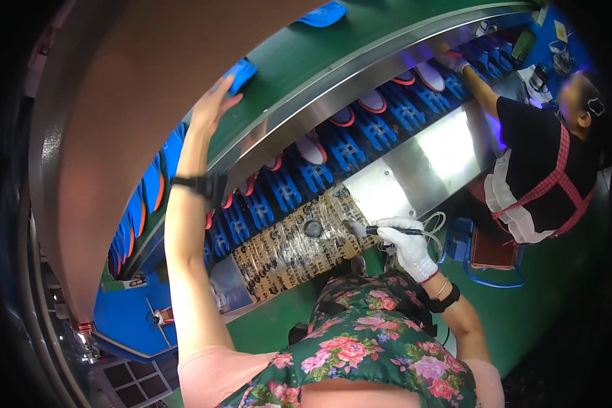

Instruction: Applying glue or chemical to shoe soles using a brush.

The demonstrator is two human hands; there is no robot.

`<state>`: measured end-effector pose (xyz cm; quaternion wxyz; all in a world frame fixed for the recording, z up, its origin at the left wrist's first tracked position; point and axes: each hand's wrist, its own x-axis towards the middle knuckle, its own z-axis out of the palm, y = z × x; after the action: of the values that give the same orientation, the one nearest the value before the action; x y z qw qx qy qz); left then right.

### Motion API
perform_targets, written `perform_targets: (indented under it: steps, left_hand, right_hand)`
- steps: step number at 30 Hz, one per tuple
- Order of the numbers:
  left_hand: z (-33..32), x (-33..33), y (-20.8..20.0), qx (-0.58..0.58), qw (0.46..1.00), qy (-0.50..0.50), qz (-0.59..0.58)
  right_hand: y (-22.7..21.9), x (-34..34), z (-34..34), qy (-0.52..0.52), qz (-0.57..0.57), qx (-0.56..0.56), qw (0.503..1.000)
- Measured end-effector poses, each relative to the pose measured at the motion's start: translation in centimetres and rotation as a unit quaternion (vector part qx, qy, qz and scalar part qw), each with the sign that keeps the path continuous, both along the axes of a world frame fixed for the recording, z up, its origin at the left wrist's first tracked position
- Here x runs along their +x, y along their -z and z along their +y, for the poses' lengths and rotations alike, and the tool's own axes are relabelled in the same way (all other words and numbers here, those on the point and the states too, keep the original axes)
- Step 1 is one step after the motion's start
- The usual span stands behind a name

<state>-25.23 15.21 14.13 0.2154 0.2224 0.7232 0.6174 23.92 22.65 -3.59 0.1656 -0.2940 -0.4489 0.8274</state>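
Observation:
My bare left hand (pixel 213 109) reaches far up over the green upper belt (pixel 285 64). Its fingertips are on a blue shoe sole (pixel 243 75) lying there, with another finger sticking out apart. In a white knit glove, my right hand (pixel 404 246) grips a brush (pixel 381 231) with a black handle. The brush tip hangs over a ledge wrapped in brown printed tape (pixel 299 238), close to a small dark round piece (pixel 313 228). Just beyond the ledge runs a row of blue racks (pixel 347 149), several bearing pale soles with pink-red rims (pixel 311 148).
A metal rail (pixel 360 64) divides the upper belt from the racks. Blue and orange soles (pixel 149 187) stand in a row at left. A large brown curved housing (pixel 136 88) overhangs the belt. At right a co-worker (pixel 537 149) reaches to the racks, beside a stool (pixel 489 251).

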Motion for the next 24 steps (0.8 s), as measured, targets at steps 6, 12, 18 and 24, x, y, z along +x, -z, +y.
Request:
perform_targets:
  steps: [6, 12, 18, 24]
  left_hand:
    - [-14.2, 13.4, 2.5, 0.020, 0.991, -0.119, 0.061]
    - [-15.2, 22.5, 8.5, 0.142, 0.979, -0.077, -0.124]
    - [-12.6, 24.0, 14.1, 0.202, 0.913, -0.060, -0.348]
    - [-10.9, 31.2, 12.2, 0.244, 0.907, 0.068, -0.335]
  right_hand:
    - [-1.9, -0.6, 0.2, -0.027, 0.022, -0.013, 0.999]
    - [-7.5, -2.8, 0.1, -0.018, 0.089, -0.054, 0.994]
    - [-11.0, -5.0, 0.0, -0.059, 0.207, 0.003, 0.977]
    - [-13.3, -6.5, -0.2, -0.050, 0.164, 0.318, 0.932]
